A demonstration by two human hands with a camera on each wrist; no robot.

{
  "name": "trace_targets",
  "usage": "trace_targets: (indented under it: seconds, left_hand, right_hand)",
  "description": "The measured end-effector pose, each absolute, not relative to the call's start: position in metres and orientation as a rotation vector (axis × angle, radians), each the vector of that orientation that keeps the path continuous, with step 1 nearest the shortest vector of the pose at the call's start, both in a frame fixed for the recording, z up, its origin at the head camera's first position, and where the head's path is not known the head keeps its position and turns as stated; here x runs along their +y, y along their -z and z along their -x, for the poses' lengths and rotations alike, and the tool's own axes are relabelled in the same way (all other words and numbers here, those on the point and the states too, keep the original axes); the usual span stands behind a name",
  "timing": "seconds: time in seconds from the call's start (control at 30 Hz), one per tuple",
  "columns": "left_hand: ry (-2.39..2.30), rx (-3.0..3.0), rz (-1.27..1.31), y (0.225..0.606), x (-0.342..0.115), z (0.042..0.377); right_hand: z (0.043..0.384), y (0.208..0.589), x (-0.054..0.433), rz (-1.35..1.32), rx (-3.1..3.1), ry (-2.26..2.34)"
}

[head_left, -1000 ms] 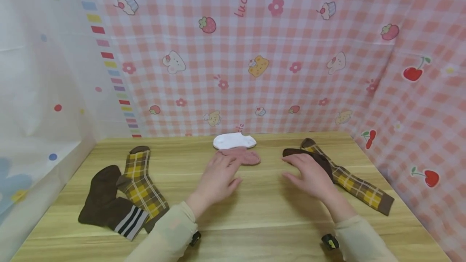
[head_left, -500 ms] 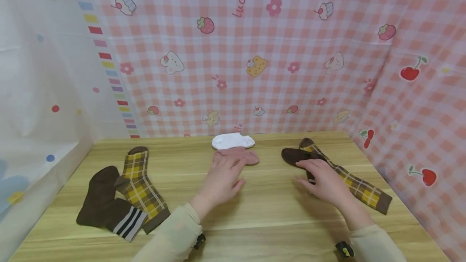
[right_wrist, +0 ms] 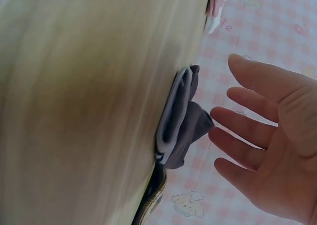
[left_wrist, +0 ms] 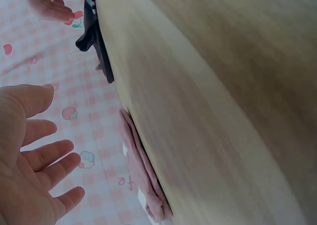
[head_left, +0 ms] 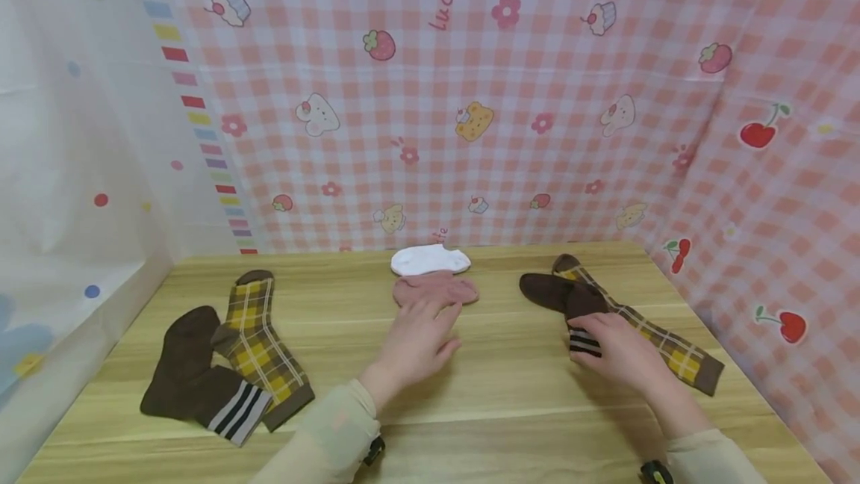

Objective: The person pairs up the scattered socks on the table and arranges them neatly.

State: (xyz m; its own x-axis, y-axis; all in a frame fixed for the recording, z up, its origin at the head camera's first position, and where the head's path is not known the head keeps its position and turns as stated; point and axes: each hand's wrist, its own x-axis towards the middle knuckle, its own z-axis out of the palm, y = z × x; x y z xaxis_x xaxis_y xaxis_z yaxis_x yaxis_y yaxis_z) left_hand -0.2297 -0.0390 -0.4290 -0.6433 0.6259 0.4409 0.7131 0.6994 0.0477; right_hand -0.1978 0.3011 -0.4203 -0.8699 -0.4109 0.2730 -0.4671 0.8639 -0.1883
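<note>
In the head view my left hand [head_left: 419, 342] is held just in front of a pink ankle sock [head_left: 437, 287], its fingertips overlapping the sock's near edge. The left wrist view has this hand [left_wrist: 37, 160] with spread, relaxed fingers and nothing in them, the pink sock [left_wrist: 143, 170] lying beyond. Over the striped cuff of a folded brown sock [head_left: 547, 291] hovers my right hand [head_left: 621, 349]. Seen from the right wrist, its fingers [right_wrist: 242, 128] are loosely extended and hold nothing, with the brown sock [right_wrist: 183, 126] on the table beside them.
A white ankle sock [head_left: 426, 260] lies behind the pink one. Under the folded brown sock stretches a yellow plaid sock [head_left: 672, 342]. At the left are another plaid sock [head_left: 258, 342] and a brown striped-cuff sock [head_left: 178, 372]. A checked cloth [head_left: 416, 95] hangs behind the wooden table [head_left: 497, 402].
My right hand has drawn back toward me and to the right, uncovering more of the brown sock and its striped cuff. The left hand has shifted slightly right and back from the pink sock.
</note>
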Motion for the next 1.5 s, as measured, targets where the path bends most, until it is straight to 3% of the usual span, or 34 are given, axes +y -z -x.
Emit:
trace_targets:
  seconds: [0.43,1.1,1.5]
  left_hand:
    - [0.31,-2.537,1.049,0.431,-0.027,0.229]
    - [0.289,-2.565,1.044,0.434,-0.015,0.227]
    - [0.268,-2.571,1.043,0.434,-0.011,0.225]
  right_hand:
    - [0.198,0.432,0.31,-0.578,-2.969,-0.28]
    - [0.209,0.439,0.301,-0.701,-2.902,-0.072]
    - [0.209,0.435,0.303,-0.773,-2.851,-0.196]
